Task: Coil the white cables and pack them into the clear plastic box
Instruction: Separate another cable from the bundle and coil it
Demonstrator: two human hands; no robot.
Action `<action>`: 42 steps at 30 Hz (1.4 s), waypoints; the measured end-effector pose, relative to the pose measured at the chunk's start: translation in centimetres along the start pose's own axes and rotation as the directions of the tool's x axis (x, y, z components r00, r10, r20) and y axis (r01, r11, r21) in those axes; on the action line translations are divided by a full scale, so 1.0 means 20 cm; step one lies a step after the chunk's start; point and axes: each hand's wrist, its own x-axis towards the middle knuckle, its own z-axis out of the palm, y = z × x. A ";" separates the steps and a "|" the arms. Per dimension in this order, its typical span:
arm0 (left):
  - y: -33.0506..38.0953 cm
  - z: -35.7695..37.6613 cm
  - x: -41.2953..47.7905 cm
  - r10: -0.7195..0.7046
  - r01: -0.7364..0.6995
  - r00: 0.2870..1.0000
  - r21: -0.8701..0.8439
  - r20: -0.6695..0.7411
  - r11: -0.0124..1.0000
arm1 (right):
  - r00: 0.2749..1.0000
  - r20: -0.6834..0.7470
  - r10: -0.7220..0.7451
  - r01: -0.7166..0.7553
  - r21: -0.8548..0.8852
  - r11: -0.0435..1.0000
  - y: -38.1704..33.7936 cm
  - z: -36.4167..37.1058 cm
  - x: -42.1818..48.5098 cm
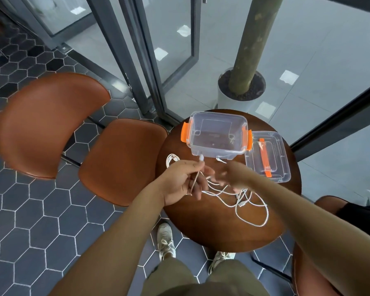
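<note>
Left hand (184, 182) grips one white cable (201, 159), right hand's (233, 174) hold too blurred to tell; pulling may knot the tangled loops (240, 202) mid-frame.

The person wears olive-green legwear (203, 280) and off-white lace-up sneakers (166, 240), forearms (124, 229) bare.

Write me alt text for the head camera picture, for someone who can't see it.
A person's left hand grips one end of a loose white cable over a round wooden table, the blurred right hand beside it. Behind stand an open clear plastic box, its lid and a coiled cable.
</note>
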 end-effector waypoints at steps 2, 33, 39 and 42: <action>0.01 0.01 -0.02 -0.070 0.065 0.997 0.161 0.024 0.985 | 0.999 -0.001 0.039 -0.036 0.353 0.935 -0.07 -0.11 0.00; 0.01 -0.01 0.01 0.081 -0.112 0.994 -0.647 -0.077 0.754 | 0.962 0.067 -0.266 0.256 0.125 0.958 0.06 0.10 -0.12; 0.02 0.00 -0.03 -0.077 0.104 0.991 -0.260 0.113 0.960 | 0.940 -0.013 -0.342 0.331 -0.212 0.919 -0.04 -0.12 0.03; 0.04 0.01 -0.04 -0.159 0.167 0.975 -0.038 0.158 0.985 | 0.916 -0.048 -0.398 0.366 -0.308 0.878 -0.17 -0.21 0.05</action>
